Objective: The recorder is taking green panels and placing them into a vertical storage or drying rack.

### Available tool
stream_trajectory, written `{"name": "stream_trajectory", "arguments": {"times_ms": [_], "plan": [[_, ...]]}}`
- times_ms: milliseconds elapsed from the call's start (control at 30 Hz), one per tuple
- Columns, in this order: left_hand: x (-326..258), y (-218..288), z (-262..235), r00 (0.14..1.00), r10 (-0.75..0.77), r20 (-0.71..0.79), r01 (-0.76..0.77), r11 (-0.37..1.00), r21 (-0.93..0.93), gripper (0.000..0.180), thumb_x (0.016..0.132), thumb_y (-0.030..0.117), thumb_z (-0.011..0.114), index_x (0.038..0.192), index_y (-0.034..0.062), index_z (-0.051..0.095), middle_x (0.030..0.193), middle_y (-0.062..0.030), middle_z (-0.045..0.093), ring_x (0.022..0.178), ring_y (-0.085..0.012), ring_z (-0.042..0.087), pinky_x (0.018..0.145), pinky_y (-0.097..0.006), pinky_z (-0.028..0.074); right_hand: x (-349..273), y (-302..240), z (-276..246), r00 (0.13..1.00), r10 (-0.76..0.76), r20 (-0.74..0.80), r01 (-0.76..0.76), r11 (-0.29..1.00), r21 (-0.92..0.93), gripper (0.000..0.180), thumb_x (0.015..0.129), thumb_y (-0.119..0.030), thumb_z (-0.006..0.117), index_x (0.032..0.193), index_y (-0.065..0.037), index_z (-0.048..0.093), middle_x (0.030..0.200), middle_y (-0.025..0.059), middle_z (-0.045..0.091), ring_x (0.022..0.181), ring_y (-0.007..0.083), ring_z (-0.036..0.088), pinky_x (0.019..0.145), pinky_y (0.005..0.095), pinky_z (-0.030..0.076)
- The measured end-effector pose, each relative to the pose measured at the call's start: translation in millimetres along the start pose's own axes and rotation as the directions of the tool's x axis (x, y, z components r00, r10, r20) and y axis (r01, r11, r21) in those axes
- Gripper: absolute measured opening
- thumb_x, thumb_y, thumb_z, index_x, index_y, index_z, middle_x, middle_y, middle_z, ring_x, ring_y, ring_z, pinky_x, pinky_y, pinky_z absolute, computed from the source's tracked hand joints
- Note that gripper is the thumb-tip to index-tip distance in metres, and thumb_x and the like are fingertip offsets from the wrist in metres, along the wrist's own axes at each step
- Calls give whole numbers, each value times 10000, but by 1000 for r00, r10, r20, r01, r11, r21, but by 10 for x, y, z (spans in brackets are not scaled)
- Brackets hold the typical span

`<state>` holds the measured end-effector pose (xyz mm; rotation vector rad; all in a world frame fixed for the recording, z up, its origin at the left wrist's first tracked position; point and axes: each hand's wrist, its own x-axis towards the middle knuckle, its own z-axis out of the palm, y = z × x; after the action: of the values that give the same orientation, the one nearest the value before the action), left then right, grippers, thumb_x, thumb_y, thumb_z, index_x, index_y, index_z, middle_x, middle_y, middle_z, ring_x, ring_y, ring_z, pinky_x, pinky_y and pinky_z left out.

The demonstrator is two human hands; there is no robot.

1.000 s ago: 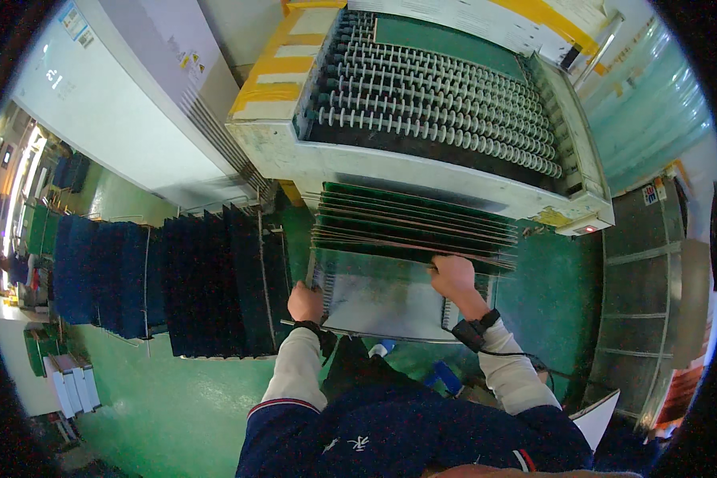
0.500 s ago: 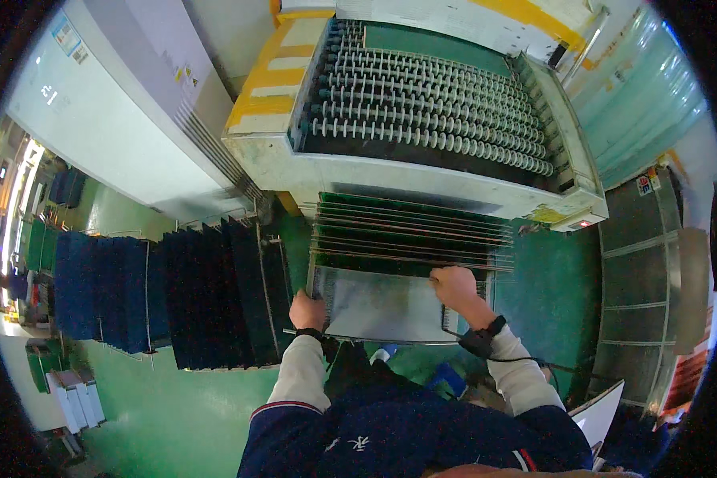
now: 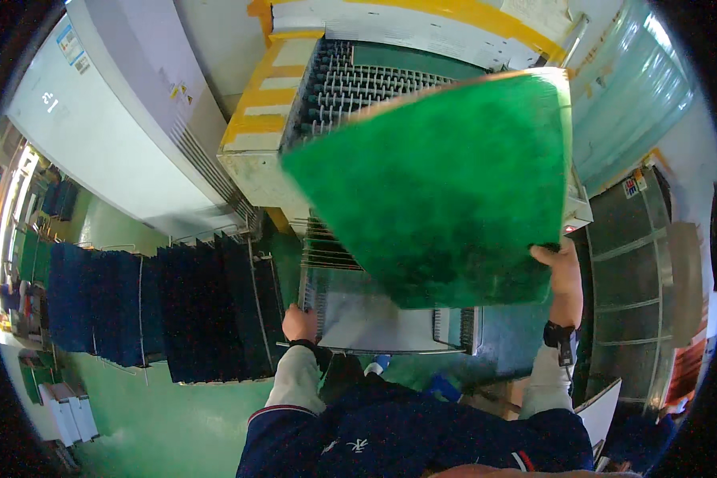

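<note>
Over the rack (image 3: pixel 454 327): green panel (image 3: pixel 454 191), right hand (image 3: pixel 564 269) pinching its lower right edge. Left hand (image 3: pixel 299 323) at rack's left side, fingers curled, can't tell if gripping. Looks like carrying step; next move calls for tilt control.

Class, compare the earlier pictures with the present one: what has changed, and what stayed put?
The right hand, earlier at the panels in the rack, has moved rightward and grips a green panel near its lower right, raised from the rack and partly hiding the roller machine. The left hand stays closed at the rack's left side; the dark blue panels stand as before.
</note>
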<state>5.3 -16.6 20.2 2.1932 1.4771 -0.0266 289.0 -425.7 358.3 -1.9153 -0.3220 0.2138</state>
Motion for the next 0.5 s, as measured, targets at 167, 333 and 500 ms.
{"name": "stream_trajectory", "arguments": {"times_ms": [167,333,500], "plan": [[47,-51,80,1000,14,9,-14,1000,-26,351,800,316,729,957,17,633,934,-215,701,890,-419,688,779,-504,554,239,519,157,977,215,17,-153,633,759,417,903,-131,695,1278,3,573,1154,84,672,1046,253,655,911,394,530],[92,-169,104,999,54,-4,-54,998,-29,352,810,326,719,969,22,640,928,-220,703,896,-420,689,784,-503,554,508,397,802,951,295,91,-242,528,814,323,928,-105,657,1238,-38,599,1175,117,674,1078,303,653,942,482,534],[-5,-28,-40,1000,28,10,-28,1000,-4,357,815,342,700,956,20,644,929,-222,702,917,-421,683,810,-501,546,977,590,1282,935,325,142,-270,393,879,263,940,-114,660,1191,-51,617,1143,114,674,1055,290,647,893,442,544]]}}
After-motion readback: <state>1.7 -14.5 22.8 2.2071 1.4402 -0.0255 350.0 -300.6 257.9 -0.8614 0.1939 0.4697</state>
